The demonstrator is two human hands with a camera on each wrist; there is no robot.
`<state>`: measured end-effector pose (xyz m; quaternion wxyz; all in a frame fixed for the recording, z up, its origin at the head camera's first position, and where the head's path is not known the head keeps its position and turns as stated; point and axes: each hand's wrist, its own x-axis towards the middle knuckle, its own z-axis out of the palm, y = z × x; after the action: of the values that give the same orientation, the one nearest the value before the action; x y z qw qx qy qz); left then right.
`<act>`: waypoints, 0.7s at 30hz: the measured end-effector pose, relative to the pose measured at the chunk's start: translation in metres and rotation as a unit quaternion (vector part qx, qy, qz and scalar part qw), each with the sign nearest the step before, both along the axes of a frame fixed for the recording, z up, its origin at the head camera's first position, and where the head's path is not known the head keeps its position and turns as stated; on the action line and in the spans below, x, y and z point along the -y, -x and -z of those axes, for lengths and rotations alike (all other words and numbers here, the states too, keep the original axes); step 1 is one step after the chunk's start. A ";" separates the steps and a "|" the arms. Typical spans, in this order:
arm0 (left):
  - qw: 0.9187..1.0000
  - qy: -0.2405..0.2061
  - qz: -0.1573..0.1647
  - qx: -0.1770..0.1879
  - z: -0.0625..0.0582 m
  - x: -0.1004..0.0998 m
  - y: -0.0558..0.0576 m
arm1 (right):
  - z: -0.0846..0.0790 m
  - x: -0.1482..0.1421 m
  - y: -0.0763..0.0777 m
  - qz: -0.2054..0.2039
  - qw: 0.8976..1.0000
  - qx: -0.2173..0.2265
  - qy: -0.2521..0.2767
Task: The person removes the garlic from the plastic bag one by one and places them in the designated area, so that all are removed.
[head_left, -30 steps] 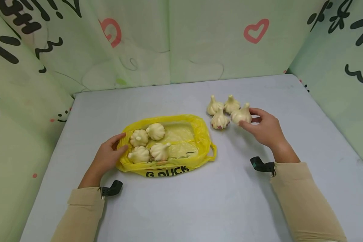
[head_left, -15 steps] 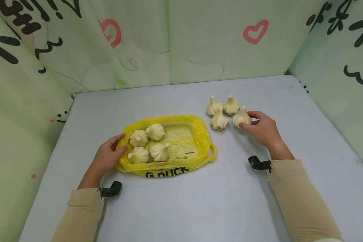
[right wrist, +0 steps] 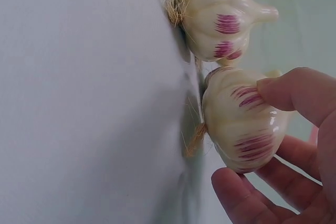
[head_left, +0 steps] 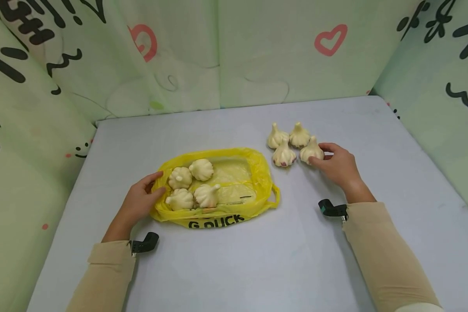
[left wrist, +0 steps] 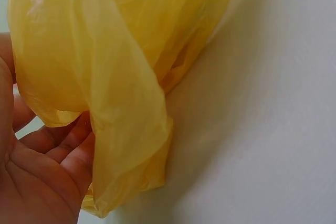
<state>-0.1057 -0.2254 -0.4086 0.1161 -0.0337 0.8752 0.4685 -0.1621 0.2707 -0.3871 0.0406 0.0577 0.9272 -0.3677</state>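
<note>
A yellow plastic bag (head_left: 253, 203) lies spread on the table with its mouth facing up. Inside it, on the left, sit several garlic bulbs (head_left: 180, 177). My left hand (head_left: 138, 199) holds the bag's left rim; in the left wrist view the thin film (left wrist: 126, 98) falls over its fingers. At the back right, my right hand (head_left: 341, 169) grips a garlic bulb (head_left: 311, 150) between thumb and fingers. That bulb (right wrist: 244, 121), streaked purple and with tan roots, is at the tabletop. Three other bulbs (head_left: 284, 154) stand close to its left.
The pale table (head_left: 242, 268) has a back edge against a green printed curtain (head_left: 257, 56). More curtain hangs at both sides. A yellow handle loop (head_left: 274, 195) sticks out at the bag's right end.
My right hand has lowered its garlic bulb a little, down beside the three standing bulbs. My left hand and the bag have stayed in place.
</note>
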 end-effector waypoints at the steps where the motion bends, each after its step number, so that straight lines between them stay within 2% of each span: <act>1: 1.000 -0.001 0.002 -0.003 0.000 0.000 0.000 | 0.000 0.000 0.000 0.001 1.000 0.001 0.002; 21: 1.000 -0.003 0.004 -0.014 0.001 0.001 -0.001 | 0.005 0.006 0.005 0.010 1.000 0.014 0.003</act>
<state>-0.1047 -0.2261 -0.4099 0.1059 -0.0239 0.8752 0.4713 -0.1670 0.2649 -0.3917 0.0497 0.0716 0.9250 -0.3698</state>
